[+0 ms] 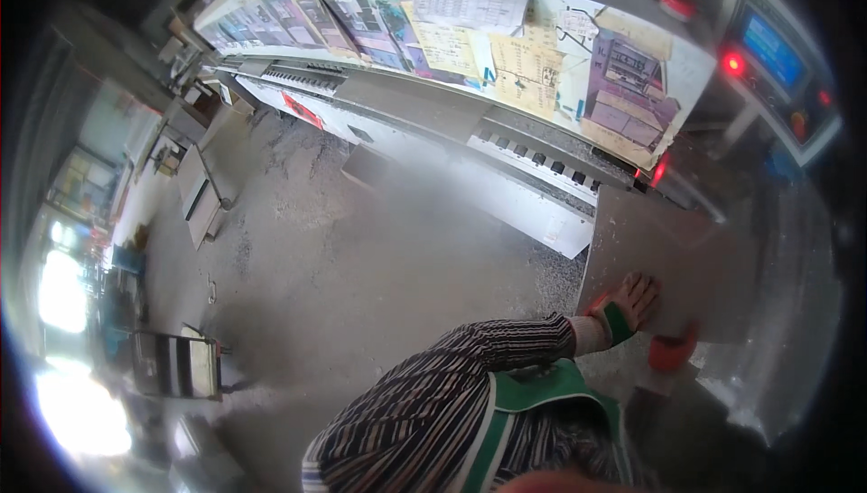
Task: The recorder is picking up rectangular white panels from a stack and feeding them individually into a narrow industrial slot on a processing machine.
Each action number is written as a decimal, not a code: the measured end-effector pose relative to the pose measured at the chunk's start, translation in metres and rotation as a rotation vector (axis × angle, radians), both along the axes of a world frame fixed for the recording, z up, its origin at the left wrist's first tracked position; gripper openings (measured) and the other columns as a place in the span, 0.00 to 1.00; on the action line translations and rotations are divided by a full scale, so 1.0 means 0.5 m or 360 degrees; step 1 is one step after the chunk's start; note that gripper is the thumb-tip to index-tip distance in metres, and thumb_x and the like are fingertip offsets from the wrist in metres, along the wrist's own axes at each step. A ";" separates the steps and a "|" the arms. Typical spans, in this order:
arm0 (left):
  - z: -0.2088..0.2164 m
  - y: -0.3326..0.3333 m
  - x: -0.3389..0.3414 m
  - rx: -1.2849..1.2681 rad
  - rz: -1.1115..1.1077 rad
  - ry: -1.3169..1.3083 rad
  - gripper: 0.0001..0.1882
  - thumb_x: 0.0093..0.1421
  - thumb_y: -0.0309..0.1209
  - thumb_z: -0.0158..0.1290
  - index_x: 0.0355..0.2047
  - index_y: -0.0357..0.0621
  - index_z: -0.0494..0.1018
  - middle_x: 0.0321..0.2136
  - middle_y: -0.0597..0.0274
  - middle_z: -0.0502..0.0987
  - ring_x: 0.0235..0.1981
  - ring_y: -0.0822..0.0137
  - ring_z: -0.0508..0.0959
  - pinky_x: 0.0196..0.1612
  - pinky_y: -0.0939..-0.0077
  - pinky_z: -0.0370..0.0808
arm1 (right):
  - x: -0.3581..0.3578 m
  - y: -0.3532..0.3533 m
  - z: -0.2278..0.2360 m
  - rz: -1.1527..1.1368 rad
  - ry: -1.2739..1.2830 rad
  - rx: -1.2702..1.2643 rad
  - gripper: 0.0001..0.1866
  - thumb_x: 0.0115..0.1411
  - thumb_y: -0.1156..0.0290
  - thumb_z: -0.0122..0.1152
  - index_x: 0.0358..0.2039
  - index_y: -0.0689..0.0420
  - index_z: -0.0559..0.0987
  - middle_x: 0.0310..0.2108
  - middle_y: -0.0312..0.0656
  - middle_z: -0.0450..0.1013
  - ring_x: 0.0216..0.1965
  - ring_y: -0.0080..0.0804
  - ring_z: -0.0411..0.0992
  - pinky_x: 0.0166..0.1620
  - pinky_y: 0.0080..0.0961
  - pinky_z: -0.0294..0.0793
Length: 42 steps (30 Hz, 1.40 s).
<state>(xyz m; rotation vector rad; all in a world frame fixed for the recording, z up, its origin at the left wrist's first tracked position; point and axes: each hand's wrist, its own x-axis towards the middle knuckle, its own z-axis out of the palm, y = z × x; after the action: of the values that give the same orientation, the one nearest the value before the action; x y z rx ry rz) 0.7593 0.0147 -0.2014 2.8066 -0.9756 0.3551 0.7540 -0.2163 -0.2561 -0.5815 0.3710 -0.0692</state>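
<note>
My left hand (pixel 634 302) lies with its fingers stretched out, flat on a grey-brown board (pixel 691 263). A green band crosses the back of this hand near the wrist, above a pale cuff. The board rests at the right end of the long machine (pixel 515 199), beside its row of small dark rollers or pads. Just below the board's near edge shows a red, rounded thing (pixel 670 353), blurred, whose kind I cannot make out. My right hand does not show.
A control panel (pixel 772 46) with a blue screen and red lights stands at the far right. Papers and photos (pixel 524 64) cover the machine's long top. On the dusty grey floor (pixel 316 258), a trolley-like frame (pixel 200 195) and a dark box-shaped thing (pixel 176 364) stand to the left.
</note>
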 end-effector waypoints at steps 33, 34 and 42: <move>-0.042 -0.104 -0.046 -0.0587 0.0036 -0.0079 0.30 0.51 0.38 0.56 0.55 0.36 0.77 0.61 0.44 0.73 0.63 0.40 0.70 0.68 0.39 0.63 | -0.082 -0.146 -0.131 -0.0027 0.0101 -0.1588 0.33 0.66 0.56 0.62 0.65 0.61 0.68 0.65 0.51 0.66 0.64 0.46 0.66 0.68 0.47 0.64; -0.033 -0.100 -0.048 -0.0580 0.0047 -0.0137 0.31 0.51 0.37 0.55 0.55 0.36 0.77 0.61 0.44 0.73 0.63 0.41 0.70 0.68 0.38 0.62 | -0.087 -0.144 -0.144 -0.0090 -0.0124 -0.1789 0.31 0.65 0.60 0.63 0.64 0.61 0.69 0.65 0.52 0.66 0.63 0.46 0.66 0.66 0.46 0.67; -0.074 -0.083 -0.052 -0.0136 0.0011 0.0120 0.33 0.56 0.40 0.53 0.61 0.37 0.71 0.65 0.45 0.67 0.68 0.42 0.64 0.69 0.36 0.58 | -0.100 -0.075 -0.066 -0.0290 0.0458 -0.0496 0.24 0.69 0.64 0.57 0.62 0.61 0.70 0.63 0.49 0.69 0.62 0.40 0.68 0.66 0.39 0.68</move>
<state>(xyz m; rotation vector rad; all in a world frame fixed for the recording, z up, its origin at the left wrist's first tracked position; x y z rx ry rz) 0.7333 -0.0270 -0.2383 2.7262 -0.9126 0.2825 0.7041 -0.2538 -0.2891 -0.8681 0.7003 -0.2228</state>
